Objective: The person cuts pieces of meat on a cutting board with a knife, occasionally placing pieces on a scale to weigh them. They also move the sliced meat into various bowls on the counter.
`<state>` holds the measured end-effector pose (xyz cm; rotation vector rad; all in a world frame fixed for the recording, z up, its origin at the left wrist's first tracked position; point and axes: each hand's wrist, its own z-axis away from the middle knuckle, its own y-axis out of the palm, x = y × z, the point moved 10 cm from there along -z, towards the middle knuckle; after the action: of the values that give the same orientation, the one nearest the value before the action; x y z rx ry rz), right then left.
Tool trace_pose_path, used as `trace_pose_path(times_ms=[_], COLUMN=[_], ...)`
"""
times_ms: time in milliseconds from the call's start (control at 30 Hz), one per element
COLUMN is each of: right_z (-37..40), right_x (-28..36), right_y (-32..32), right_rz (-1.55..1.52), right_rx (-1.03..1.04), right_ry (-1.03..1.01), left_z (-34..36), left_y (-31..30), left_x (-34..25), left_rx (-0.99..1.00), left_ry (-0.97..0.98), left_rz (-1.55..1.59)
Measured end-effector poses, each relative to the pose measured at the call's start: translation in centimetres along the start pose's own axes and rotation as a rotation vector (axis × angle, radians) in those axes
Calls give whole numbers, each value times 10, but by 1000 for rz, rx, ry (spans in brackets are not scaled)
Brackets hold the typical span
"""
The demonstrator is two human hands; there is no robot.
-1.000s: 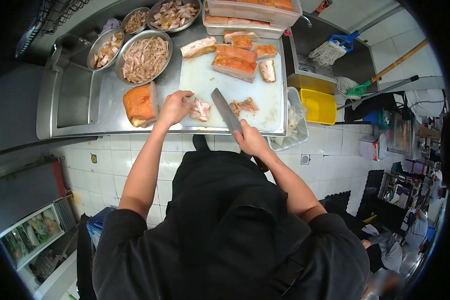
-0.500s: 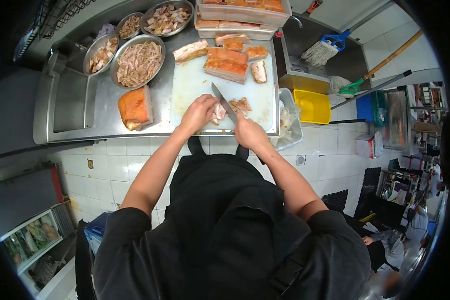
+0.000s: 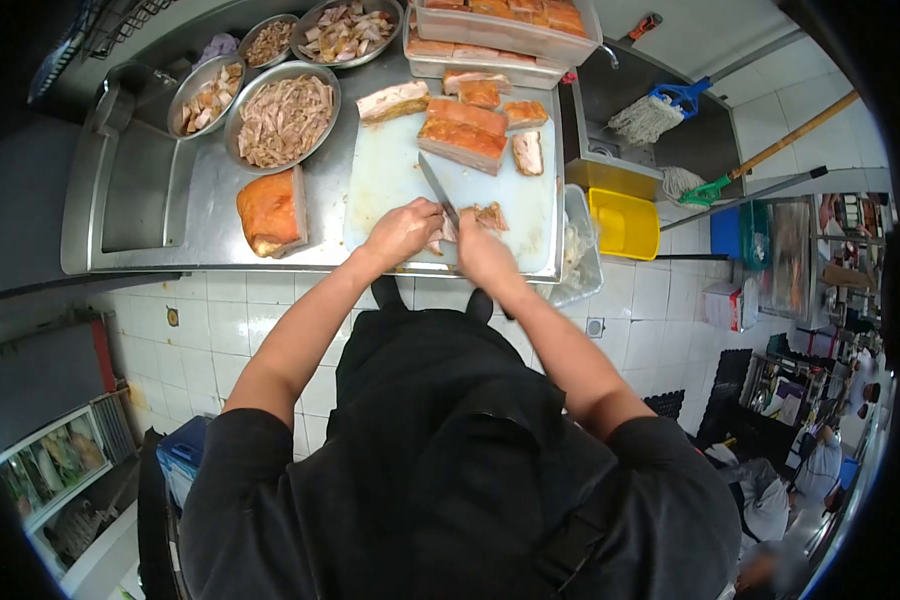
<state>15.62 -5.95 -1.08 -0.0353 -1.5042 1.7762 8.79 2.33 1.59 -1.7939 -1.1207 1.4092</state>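
White board (image 3: 390, 165), knife (image 3: 436, 185) in right grip (image 3: 485, 255), meat (image 3: 449, 231) beside

no readable text, label, brand, number or sign shows anywhere here.

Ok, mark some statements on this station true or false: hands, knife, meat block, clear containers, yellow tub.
1. The right hand holds the knife. True.
2. The left hand grips a second knife. False: it is at the small meat pieces on the white board.
3. The meat block left of the white board sits on the metal counter. True.
4. The two clear containers stand side by side. False: one is stacked on the other.
5. The yellow tub is to the right of the white board. True.
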Motion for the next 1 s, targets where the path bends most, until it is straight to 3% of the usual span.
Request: trace_pose_path(times_ms=[167,267,367,500,600,667,867,1000], right_z=[11,44,53,25,22,44,9,25], right_x=[15,22,16,11,15,22,8,15], right_y=[-30,-32,-15,-3,-21,-29,7,-22], right_rz=[39,60,65,12,45,53,-12,-13], right_rx=[-52,108,55,-6,-1,93,26,74], right_ry=[-119,-35,-48,-58,-111,-92,-57,-101], left_z=[3,6,7,8,11,13,14,8], left_y=[3,10,7,11,8,9,6,7], left_x=[0,4,1,3,3,1,5,10], left_rx=[-52,-22,-52,-20,-136,-120,-130,-71], left_ry=[21,-19,-25,-19,1,-11,-14,-16], left_rz=[-43,-45,-28,-17,-19,-34,-59,-66])
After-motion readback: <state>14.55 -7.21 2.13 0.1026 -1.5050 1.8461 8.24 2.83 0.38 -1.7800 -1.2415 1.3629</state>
